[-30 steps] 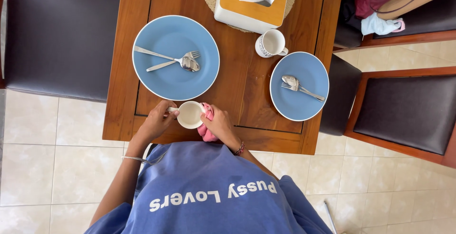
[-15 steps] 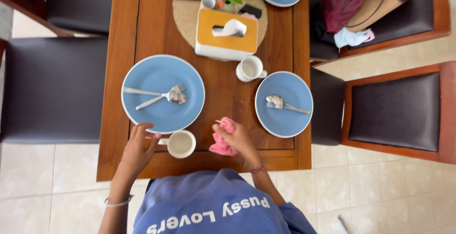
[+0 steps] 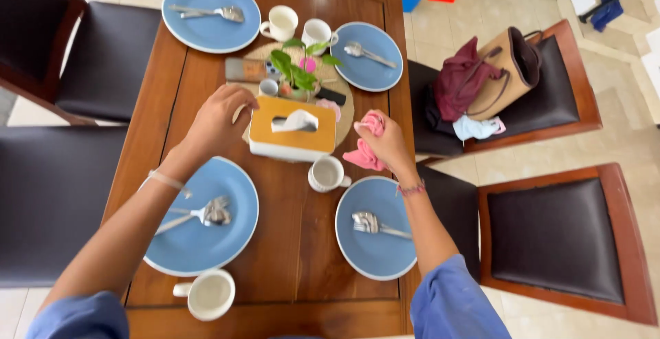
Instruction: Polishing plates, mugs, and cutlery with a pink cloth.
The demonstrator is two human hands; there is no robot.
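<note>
The right hand (image 3: 388, 143), right of the frame's centre, has its fingers closed around a bunched pink cloth (image 3: 364, 152), which hangs just off the right end of the tissue box (image 3: 292, 129). The cloth looks soft, light and limp; it would fold wherever it is gripped, so a full fist over the bundle, as here, seems the surest hold. The forearm runs up from the lower right, wrist slightly bent inward, a thin bracelet at the wrist.

The left hand (image 3: 220, 119) reaches in from the lower left, arm extended across a large blue plate (image 3: 199, 243), and rests against the left end of the tissue box. Its fingers curl around the box's far corner; whether they grip it or only touch it, I cannot tell. The box, white with a yellow-orange top, looks rigid and light, best taken by its two short ends.

Around them on the wooden surface (image 3: 295, 256): a small white cup (image 3: 327, 173) just below the box, a second blue plate (image 3: 377, 236) with cutlery at lower right, another cup (image 3: 206, 293) at the bottom edge, and a small potted plant (image 3: 295, 71) above the box.
</note>
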